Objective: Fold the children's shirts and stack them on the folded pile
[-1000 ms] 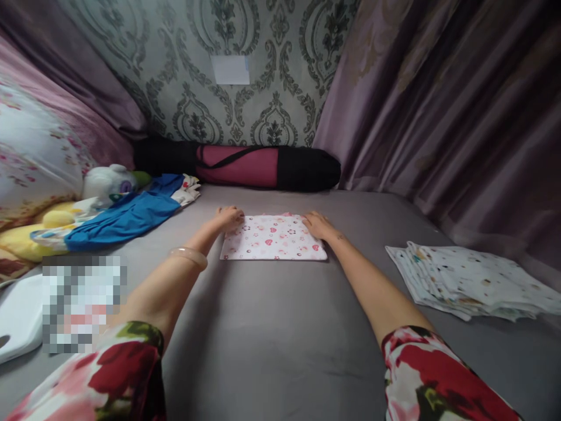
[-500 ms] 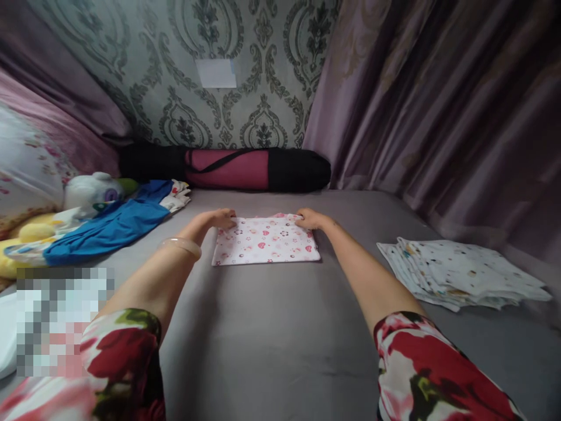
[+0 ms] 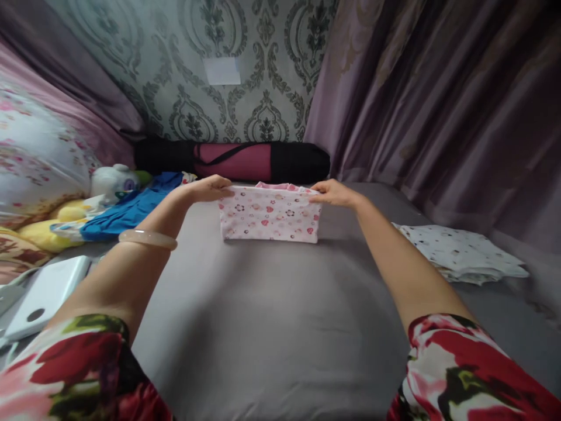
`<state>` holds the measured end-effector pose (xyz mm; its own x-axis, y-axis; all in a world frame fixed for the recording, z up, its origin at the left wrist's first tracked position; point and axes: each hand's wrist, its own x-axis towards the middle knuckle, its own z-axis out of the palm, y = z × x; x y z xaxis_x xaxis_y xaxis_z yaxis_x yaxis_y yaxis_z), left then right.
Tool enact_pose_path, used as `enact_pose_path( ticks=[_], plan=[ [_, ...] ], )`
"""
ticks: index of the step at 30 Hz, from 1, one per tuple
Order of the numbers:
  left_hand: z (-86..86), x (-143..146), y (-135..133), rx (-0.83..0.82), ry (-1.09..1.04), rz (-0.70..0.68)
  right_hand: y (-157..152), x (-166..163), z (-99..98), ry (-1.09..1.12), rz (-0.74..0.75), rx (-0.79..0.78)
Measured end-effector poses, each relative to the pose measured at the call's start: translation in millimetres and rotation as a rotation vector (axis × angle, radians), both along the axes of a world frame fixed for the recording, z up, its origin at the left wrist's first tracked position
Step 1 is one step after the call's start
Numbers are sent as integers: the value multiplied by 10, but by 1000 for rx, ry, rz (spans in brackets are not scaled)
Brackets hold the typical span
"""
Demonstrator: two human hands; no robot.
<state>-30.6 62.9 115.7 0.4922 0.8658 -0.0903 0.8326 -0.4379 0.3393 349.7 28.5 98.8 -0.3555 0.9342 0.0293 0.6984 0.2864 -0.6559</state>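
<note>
A folded white cloth with pink hearts (image 3: 269, 213) hangs upright over the grey bed sheet (image 3: 272, 316), its lower edge touching or just above the sheet. My left hand (image 3: 209, 188) pinches its top left corner, closed on the fabric. My right hand (image 3: 333, 192) grips the top right corner in the same way. A pale bangle (image 3: 148, 238) sits on my left forearm. Both sleeves carry a red flower print.
A stack of folded white printed cloths (image 3: 460, 252) lies to the right. A black and pink roll bag (image 3: 245, 161) lies against the patterned wall. Blue cloth (image 3: 127, 209), a plush toy (image 3: 114, 181) and pillows fill the left side, with a white flat object (image 3: 44, 295) nearer. Purple curtains hang on the right.
The heart-print cloth was lying flat on the sheet with my hands at its far corners. Both hands have lifted its far edge, so it now hangs upright.
</note>
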Motion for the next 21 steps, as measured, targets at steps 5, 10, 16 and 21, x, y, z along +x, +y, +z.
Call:
enact_pose_path(
  ticks=[5,10,16,21],
  plan=[
    [148,67,-328,415,-56,43,-239,120,130,122,6,262],
    [-298,7,-739,439,1,-94,-798,164,-328,26,73,456],
    [-985,-45,-1259,237,33,-260,-1431,141,-1039,-209,214,414],
    [-1129,-56,-1399,270,54,-268,-1627,100,-1065,-276,222,414]
  ],
)
